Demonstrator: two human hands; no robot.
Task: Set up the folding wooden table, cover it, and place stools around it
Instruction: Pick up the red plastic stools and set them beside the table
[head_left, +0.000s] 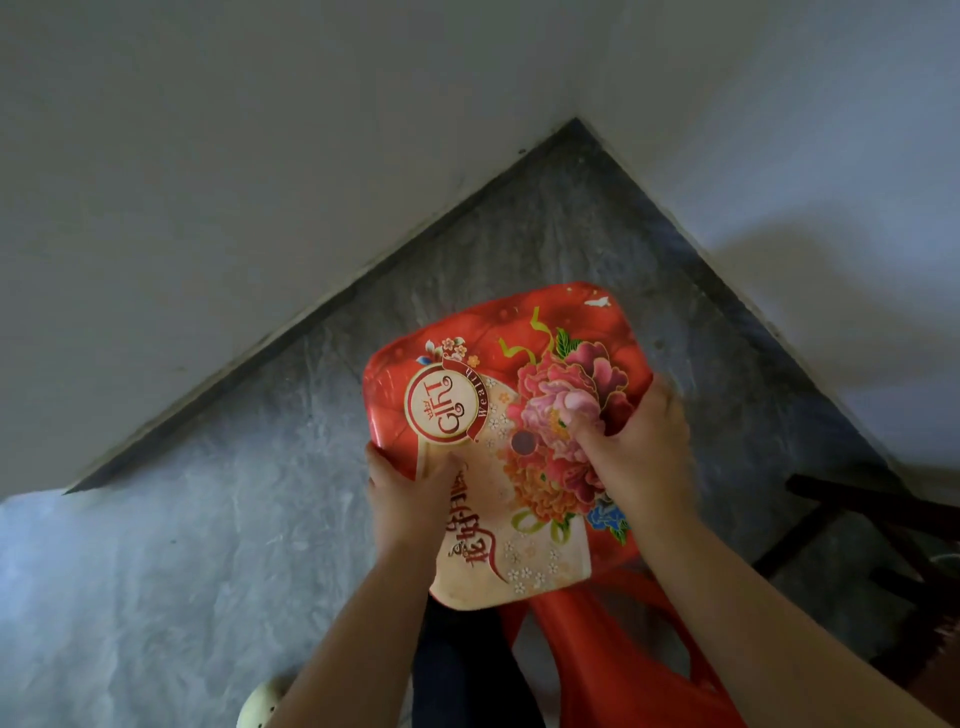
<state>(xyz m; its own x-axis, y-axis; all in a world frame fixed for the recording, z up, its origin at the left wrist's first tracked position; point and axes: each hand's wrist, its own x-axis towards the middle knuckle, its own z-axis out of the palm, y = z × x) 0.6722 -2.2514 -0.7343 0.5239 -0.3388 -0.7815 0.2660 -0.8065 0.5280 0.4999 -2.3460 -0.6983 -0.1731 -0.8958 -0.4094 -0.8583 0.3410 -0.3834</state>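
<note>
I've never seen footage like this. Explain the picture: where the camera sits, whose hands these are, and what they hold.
There is one picture, taken by a camera worn on a person's head and looking down. No machine is involved: the two bare arms belong to that person. The left hand and the right hand each grip an edge of the seat of a red plastic stool, thumbs on top. The seat bears a printed flower design. The stool's red legs show below it. Underneath lies a grey floor, which meets white walls in a corner. At the right edge is a dark frame; I cannot tell what it is. A pale shoe shows at the bottom.
</note>
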